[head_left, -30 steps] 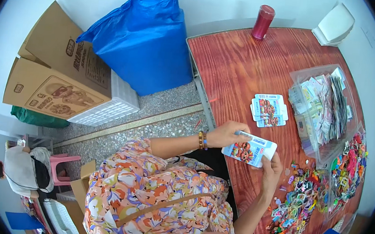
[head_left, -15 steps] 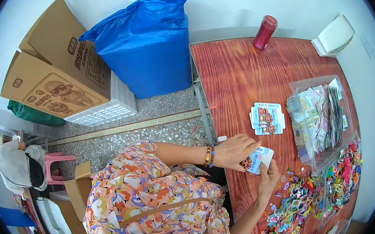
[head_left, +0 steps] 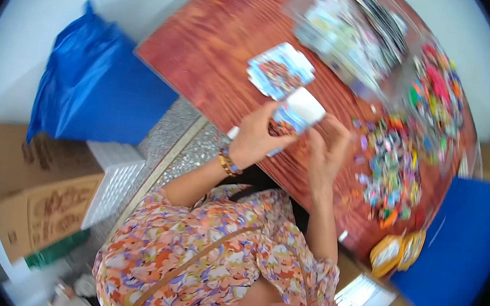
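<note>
Carton (head_left: 297, 117), small and blue-printed, sits pinched in the left hand (head_left: 252, 135), its white end towards the right hand (head_left: 329, 152), whose fingers stand parted just beside it; whether they touch, I can't tell. Opening it out looks like the step under way, and the next move seems to call for right fingertips at that end. Flat cartons (head_left: 279, 71) lie on the surface (head_left: 208, 49) just beyond the left hand.
</note>
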Available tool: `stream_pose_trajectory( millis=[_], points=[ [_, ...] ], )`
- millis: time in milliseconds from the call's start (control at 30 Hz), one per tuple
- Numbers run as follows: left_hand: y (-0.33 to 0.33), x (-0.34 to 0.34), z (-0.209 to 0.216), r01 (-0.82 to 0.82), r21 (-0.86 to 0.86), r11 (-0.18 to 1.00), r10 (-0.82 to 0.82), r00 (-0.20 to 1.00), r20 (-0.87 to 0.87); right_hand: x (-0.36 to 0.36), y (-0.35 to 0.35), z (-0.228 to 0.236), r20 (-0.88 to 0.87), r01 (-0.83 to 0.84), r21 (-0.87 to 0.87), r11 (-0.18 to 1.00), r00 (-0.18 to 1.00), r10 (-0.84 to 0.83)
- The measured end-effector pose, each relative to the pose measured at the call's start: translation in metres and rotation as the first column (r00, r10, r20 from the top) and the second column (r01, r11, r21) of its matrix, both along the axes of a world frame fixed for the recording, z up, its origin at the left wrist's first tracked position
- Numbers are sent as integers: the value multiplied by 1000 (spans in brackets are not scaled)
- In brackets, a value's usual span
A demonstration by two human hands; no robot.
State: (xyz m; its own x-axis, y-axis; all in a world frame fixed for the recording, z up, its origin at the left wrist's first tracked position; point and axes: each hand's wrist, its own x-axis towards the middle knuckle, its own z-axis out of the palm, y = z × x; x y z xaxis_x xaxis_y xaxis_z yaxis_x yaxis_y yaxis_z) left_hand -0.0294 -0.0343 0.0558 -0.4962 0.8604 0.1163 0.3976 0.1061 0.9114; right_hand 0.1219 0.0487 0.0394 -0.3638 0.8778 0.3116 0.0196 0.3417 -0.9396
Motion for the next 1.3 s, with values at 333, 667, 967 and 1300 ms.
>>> stream_pose_trajectory(
  millis=[333,667,967,1300],
  points=[
    [20,16,-9,228,89,969,-237,778,581,26,2,-3,-73,-23,-162,986,997,12],
    [7,7,1,430,123,894,-437,782,445,55,21,6,17,-224,-178,958,973,230],
    [-6,-7,-10,542,40,840,-489,722,489,45,21,1,43,-346,-83,935,936,350],
    [-17,-3,6,507,32,861,-490,812,318,35,26,15,80,-289,-159,944,949,304]
  ],
)
